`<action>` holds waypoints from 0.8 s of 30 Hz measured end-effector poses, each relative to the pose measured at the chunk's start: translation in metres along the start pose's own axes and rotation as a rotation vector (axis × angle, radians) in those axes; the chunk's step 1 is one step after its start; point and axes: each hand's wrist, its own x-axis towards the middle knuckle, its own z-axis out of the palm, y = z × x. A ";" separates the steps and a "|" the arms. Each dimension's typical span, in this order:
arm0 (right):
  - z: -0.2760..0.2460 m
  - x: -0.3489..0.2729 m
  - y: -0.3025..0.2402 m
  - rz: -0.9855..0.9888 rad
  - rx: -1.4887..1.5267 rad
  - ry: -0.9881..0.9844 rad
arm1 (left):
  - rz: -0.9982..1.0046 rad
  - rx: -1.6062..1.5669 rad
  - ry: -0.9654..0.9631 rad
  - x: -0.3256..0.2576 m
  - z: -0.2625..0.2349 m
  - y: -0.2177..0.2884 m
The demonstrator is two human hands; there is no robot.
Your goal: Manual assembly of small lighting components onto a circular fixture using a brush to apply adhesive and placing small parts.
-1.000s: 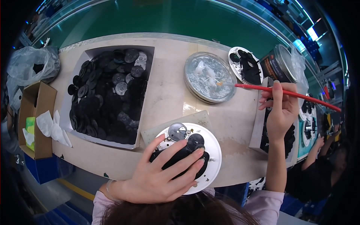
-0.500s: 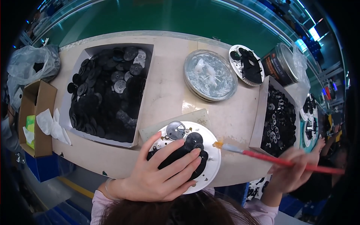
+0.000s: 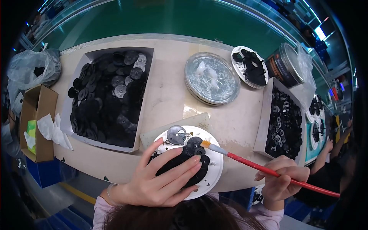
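Observation:
Near the front edge of the table is a white round plate point(image 3: 216, 161) with black and grey gears mounted on it. My left hand point(image 3: 157, 180) is closed over its left and lower part, fingers lying across the large black gear, and steadies it. My right hand point(image 3: 281, 178) grips a red-handled paintbrush point(image 3: 255, 165) between thumb and fingers. The brush's yellowish bristle tip reaches the small black gear point(image 3: 195, 145) at the plate's upper right. A grey disc point(image 3: 176, 135) is mounted beside that gear. My left hand hides part of the mechanism.
A tray point(image 3: 140, 134) of black and grey gears is at left, a box point(image 3: 262, 130) of small black parts at right. Beyond the plate are a round clear-covered container point(image 3: 212, 78), another gear plate point(image 3: 250, 67) and a tin point(image 3: 287, 65). A co-worker's hand point(image 3: 328, 146) shows far right.
The brush in my right hand has moved left, its tip going from beside the plate onto the gear. My left hand keeps its hold.

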 end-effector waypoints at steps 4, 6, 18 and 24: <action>-0.003 -0.002 -0.005 0.068 -0.007 0.034 | -0.006 -0.016 0.012 -0.001 0.001 -0.001; -0.006 -0.001 -0.007 0.105 -0.015 0.078 | -0.007 -0.020 0.019 -0.001 0.002 -0.002; 0.001 -0.002 -0.015 0.162 -0.053 0.136 | -0.005 -0.021 0.029 0.001 0.001 0.001; 0.000 -0.001 -0.012 0.179 -0.062 0.178 | -0.009 -0.023 0.029 -0.001 0.001 -0.002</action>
